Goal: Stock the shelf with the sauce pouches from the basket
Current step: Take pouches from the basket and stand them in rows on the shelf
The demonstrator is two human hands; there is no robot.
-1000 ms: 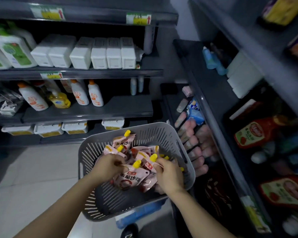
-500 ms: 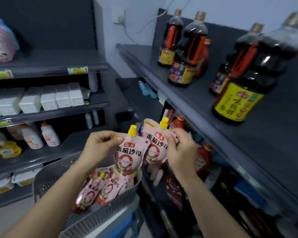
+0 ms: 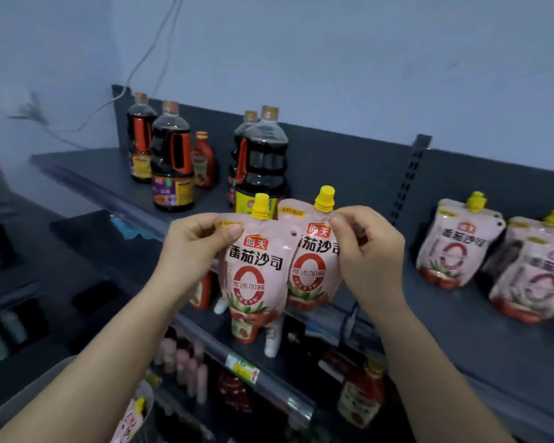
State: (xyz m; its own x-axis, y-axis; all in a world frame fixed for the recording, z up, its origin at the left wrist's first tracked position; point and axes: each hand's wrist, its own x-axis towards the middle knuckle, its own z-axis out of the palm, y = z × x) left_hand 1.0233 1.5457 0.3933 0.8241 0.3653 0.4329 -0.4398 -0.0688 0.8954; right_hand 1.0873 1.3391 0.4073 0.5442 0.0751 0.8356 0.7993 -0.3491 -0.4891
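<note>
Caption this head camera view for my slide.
Left hand holds one sauce pouch, right hand another, before the shelf with stocked pouches.

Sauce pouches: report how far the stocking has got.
Done: shelved pouches sit at the shelf's right. In hand: the left hand pinches the front pouch, the right hand the rear pouch, both held up before the shelf. Left: placing these two, plus at least one basket pouch in the basket.
</note>
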